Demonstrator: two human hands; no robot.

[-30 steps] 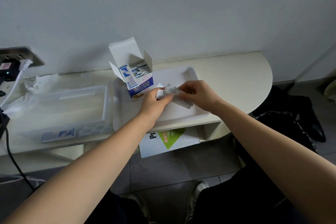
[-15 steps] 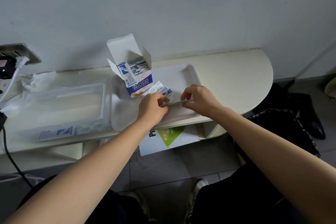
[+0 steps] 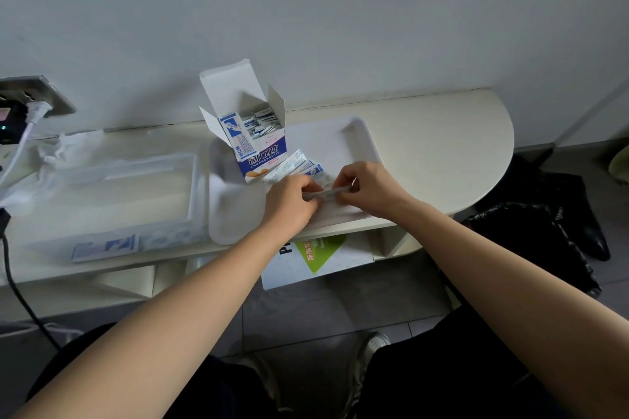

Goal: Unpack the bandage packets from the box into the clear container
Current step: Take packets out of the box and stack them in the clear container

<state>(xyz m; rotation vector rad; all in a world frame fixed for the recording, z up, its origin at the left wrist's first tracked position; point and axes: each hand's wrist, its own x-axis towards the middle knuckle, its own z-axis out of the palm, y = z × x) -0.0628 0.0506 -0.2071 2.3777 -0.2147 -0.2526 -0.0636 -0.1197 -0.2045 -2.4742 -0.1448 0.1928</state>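
Observation:
A white and blue bandage box [image 3: 253, 153] stands open on the white tray [image 3: 354, 136], with several packets showing in its top. Loose bandage packets [image 3: 295, 165] lie on the tray just right of the box. My left hand [image 3: 292, 199] and my right hand [image 3: 366, 185] pinch the two ends of a thin stack of packets [image 3: 325, 195] held edge-on, low over the tray. The clear container [image 3: 112, 194] sits to the left of the tray. Against its near wall lie bandage packets [image 3: 105, 247].
The cream shelf [image 3: 439, 143] ends in a rounded edge at the right. Crumpled clear plastic [image 3: 64, 150] lies behind the container. A wall socket with a white plug [image 3: 32, 112] and a black cable [image 3: 17, 292] are at the left. Papers [image 3: 316, 257] lie on the lower shelf.
Both hands lowered the stack from mid-air down to the tray. Several packets that were in the hands now lie fanned beside the box.

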